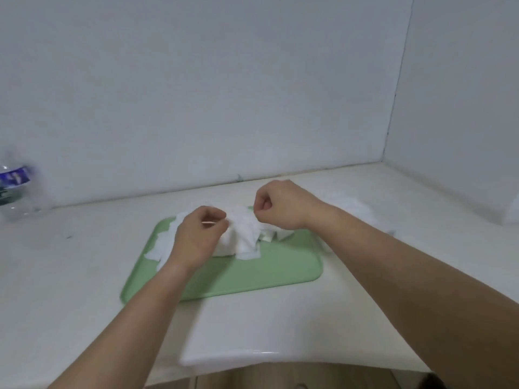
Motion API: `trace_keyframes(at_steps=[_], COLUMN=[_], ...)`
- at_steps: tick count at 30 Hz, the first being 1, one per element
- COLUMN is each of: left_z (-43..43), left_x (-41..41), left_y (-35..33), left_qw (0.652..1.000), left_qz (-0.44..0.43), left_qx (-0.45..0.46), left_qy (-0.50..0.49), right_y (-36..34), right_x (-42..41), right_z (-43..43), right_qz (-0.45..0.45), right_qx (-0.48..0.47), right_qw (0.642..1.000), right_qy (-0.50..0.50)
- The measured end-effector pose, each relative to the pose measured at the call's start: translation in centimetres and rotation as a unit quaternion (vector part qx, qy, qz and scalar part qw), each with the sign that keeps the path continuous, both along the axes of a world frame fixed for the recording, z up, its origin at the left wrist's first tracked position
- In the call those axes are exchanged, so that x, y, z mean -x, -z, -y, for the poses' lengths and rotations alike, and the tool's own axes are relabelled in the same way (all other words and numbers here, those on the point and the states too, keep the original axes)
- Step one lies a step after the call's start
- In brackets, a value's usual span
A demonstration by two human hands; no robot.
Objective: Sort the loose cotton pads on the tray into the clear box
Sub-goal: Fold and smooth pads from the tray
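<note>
Left hand [200, 237] and right hand [276, 206] both pinch cotton pads [245, 239] heaped on our tray [252, 275]. Yank fast and we'll likely scatter strays onto the desk [78, 265] — they're featherlight.

plain white walls [224, 80] meet above a cream countertop [70, 276].

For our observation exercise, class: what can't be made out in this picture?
Head view:
Bottle: blurred, cut by the left edge; label unreadable.
White object: cut by the right edge.
Cotton pads: overlapping, uncountable.
Left hand and right hand: curled fingers hide each grip's contents.
</note>
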State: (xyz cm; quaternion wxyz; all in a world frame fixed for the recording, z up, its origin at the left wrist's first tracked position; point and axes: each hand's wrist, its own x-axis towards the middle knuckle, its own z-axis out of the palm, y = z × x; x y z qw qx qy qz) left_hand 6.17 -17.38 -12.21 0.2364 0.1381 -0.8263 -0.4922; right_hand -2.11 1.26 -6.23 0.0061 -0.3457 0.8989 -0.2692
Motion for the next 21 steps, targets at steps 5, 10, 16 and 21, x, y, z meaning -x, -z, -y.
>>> trace_keyframes(at_steps=[5, 10, 16, 21], left_z=[5.5, 9.2, 10.3, 10.2], left_x=[-3.8, -5.7, -5.2, -4.9], left_y=[1.8, 3.5, 3.5, 3.2], left_qw=[0.993, 0.977, 0.963, 0.965], left_qz=[0.038, 0.121, 0.199, 0.206], left_qx=[0.002, 0.073, 0.144, 0.136], left_qy=[-0.112, -0.161, -0.114, -0.089], right_y=[2.2, 4.8, 6.7, 7.8], right_x=[-2.1, -3.5, -4.2, -4.0], right_z=[5.3, 9.5, 13.7, 15.6], right_qz=[0.052, 0.129, 0.136, 0.133], right_qx=[0.022, 0.041, 0.04, 0.037], right_qw=[0.998, 0.99, 0.99, 0.989], right_qy=[-0.042, -0.05, 0.012, 0.05])
